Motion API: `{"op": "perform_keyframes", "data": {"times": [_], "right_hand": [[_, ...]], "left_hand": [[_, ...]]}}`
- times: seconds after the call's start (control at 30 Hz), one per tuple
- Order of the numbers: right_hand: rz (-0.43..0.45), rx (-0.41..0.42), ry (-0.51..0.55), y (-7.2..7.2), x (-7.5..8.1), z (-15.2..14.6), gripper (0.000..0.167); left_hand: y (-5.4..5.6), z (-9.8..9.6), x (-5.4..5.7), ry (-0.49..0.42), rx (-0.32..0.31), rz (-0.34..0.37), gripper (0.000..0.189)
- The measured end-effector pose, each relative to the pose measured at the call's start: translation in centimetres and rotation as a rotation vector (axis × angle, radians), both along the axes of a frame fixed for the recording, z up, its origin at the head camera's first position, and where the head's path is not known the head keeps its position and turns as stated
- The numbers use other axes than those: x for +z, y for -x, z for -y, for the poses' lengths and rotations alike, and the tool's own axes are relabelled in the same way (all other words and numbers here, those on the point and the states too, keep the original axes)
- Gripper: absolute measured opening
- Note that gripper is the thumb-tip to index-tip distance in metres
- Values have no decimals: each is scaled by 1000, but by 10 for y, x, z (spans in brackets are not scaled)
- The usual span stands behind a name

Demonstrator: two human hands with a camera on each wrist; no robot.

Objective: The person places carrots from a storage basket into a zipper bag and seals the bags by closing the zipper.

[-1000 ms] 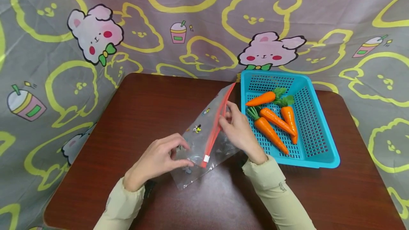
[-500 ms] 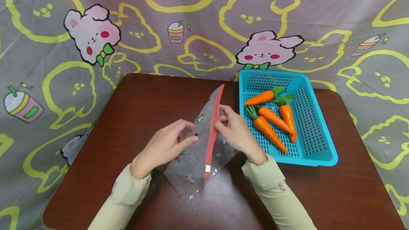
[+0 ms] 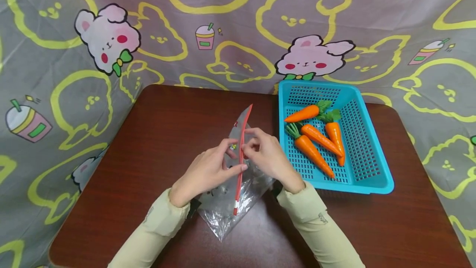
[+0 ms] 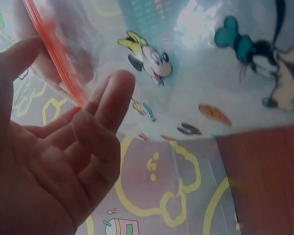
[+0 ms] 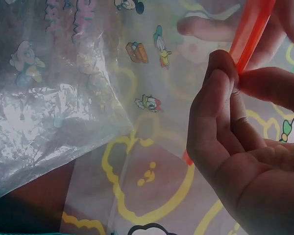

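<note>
A clear zip bag with cartoon prints hangs between the hands, its red zip strip running lengthwise. A small white slider is near the strip's lower end. My right hand pinches the strip between thumb and curled fingers, also plain in the right wrist view. On the other side, my left hand has its thumb at the strip and its fingers loosely bent beside the bag. In the left wrist view, the left thumb reaches the red strip, apart from the fingers. Bag film sags below the strip.
Right of the hands stands a blue plastic basket holding several orange carrots with green tops. All rests on a dark brown table. A patterned cloth hangs behind and at the sides.
The left hand has moved right, from the bag's lower corner up to the red strip. The right hand and strip have shifted left, and the strip now stands more upright.
</note>
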State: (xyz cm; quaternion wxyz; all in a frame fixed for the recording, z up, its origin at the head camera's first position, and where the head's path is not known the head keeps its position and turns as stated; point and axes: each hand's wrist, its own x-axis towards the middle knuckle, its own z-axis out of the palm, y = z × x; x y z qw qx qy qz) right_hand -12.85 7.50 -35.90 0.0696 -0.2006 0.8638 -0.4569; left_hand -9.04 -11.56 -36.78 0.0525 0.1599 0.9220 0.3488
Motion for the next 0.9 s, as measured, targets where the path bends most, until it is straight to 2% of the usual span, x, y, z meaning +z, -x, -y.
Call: {"op": "perform_keyframes", "data": {"times": [0.2, 0.33, 0.6, 0.73, 0.83, 0.9], "right_hand": [[25, 10, 3, 0, -1, 1, 46], [23, 10, -3, 0, -1, 1, 47], [-40, -23, -37, 0, -2, 0, 56], [-93, -12, -40, -1, -3, -2, 44], [-139, 20, -84, 0, -4, -3, 33], [-149, 49, -120, 0, -4, -3, 32]], "left_hand": [[0, -2, -1, 11, 21, -36, 64], [0, -1, -1, 14, 12, -77, 56], [3, 2, 0, -11, -40, -243, 39], [5, 4, -1, -23, -19, -276, 32], [6, 5, 2, -10, 4, -266, 31], [6, 6, 5, 5, 13, -249, 32]]}}
